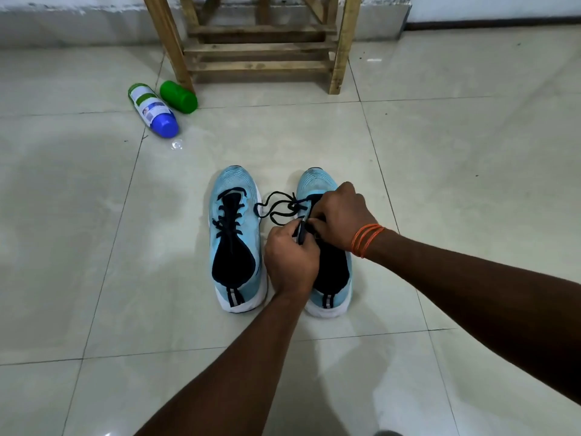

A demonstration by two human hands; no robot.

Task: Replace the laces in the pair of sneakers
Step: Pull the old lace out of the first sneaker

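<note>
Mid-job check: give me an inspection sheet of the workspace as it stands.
Surface: glossy tiled floor, sneakers side by side on it.
Job's things: laced sneaker untouched; other sneaker has its black lace lying loose between the pair.
Clutter: blue-capped bottle and green container lie near the stool leg.
Grips: left hand and right hand both pinch the black lace.
Cables: nothing seen.
Surroundings: wooden stool by the wall.
</note>
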